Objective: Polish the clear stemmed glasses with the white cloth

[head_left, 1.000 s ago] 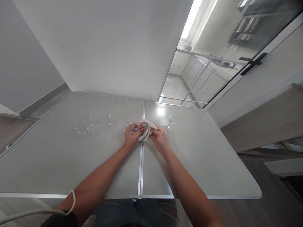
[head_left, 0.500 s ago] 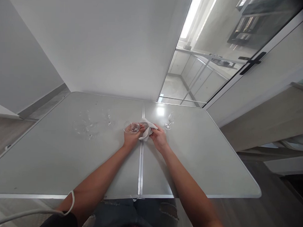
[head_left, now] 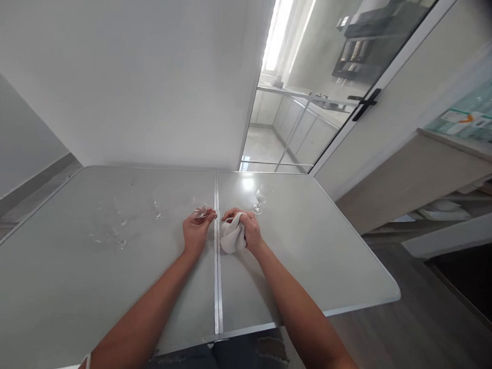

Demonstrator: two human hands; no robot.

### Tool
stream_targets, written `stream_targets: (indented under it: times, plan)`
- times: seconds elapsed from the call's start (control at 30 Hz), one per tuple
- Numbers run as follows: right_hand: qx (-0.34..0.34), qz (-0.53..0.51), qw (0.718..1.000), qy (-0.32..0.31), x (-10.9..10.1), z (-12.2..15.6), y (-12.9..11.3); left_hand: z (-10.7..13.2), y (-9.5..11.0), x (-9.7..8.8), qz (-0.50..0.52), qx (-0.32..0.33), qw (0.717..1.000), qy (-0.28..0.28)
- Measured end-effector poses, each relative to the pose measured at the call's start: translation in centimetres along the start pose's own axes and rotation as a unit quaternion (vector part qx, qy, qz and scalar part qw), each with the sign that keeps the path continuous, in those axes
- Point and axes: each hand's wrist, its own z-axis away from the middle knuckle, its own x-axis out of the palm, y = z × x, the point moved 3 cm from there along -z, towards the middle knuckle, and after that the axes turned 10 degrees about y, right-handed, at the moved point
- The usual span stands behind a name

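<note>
Item: two bare hands at work over a pale grey table [head_left: 308, 262], seen from above by the wearer. Left hand [head_left: 195, 232]: fingers curled, thumb and fingertips pinching a small glass [head_left: 200, 211], which it holds low over the tabletop just left of the centre seam [head_left: 216, 291]. The small glass looks tipped sideways, with its thin end towards the seam, though its clear body makes the exact pose hard to tell. Right hand [head_left: 249, 230]: closed into a loose fist around a bunched white cloth [head_left: 230, 239], whose folds bulge out below the knuckles and sit just right of the seam. The forefinger of this hand reaches towards the small glass; whether cloth and glass touch cannot be told. Both forearms run in from the near edge of the table, one on either side of the seam. Also on the table: one stemmed glass [head_left: 259, 200], upright, just beyond the right hand and apart from it; a scatter of clear glassware [head_left: 119, 236], faint and blurred, well to the left of the left hand. Surroundings: a plain white wall [head_left: 132, 83] behind the table's far edge and a glass door [head_left: 314, 74] with a black handle [head_left: 365, 102] at the far right.
</note>
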Motion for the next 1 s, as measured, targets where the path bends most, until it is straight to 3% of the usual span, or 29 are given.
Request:
stream_targets:
  times: [0.13, 0.33, 0.43, 0.5, 0.57, 0.67, 0.77, 0.9, 1.0]
  plan:
    - [0.034, -0.049, 0.998, -0.017, -0.5, -0.5, -0.4, 0.0, 0.0, 0.0, -0.011, 0.004, 1.0, -0.009]
    - [0.048, 0.021, 0.994, -0.091, -0.7, -0.7, 0.5, 0.0, -0.4, 0.1, -0.013, -0.002, 1.0, -0.017]
    - [-0.056, 0.163, 0.985, -0.013, -0.7, -0.5, 0.2, 0.2, -0.3, 0.2, -0.025, -0.01, 0.999, -0.036]
    - [-0.157, 0.28, 0.946, 0.039, -0.6, -0.2, 0.0, 0.4, -0.1, 0.3, -0.035, -0.017, 0.997, -0.061]
    - [-0.218, 0.377, 0.9, 0.028, -0.3, 0.0, 0.3, 0.7, 0.1, 0.4, -0.041, -0.019, 0.996, -0.082]
    - [-0.241, 0.471, 0.849, 0.002, -0.1, 0.0, 1.4, 1.1, 0.4, 0.6, -0.046, -0.014, 0.992, -0.115]
    - [-0.237, 0.528, 0.815, 0.021, -0.1, -0.2, 2.2, 1.5, 0.9, 1.0, -0.053, 0.011, 0.983, -0.178]
    - [-0.253, 0.518, 0.817, 0.021, -0.1, -0.2, 1.8, 1.9, 1.8, 1.4, -0.054, 0.047, 0.971, -0.228]
    - [-0.283, 0.44, 0.851, 0.056, -2.0, 0.1, -0.6, 1.7, 2.2, 1.2, -0.044, 0.073, 0.976, -0.202]
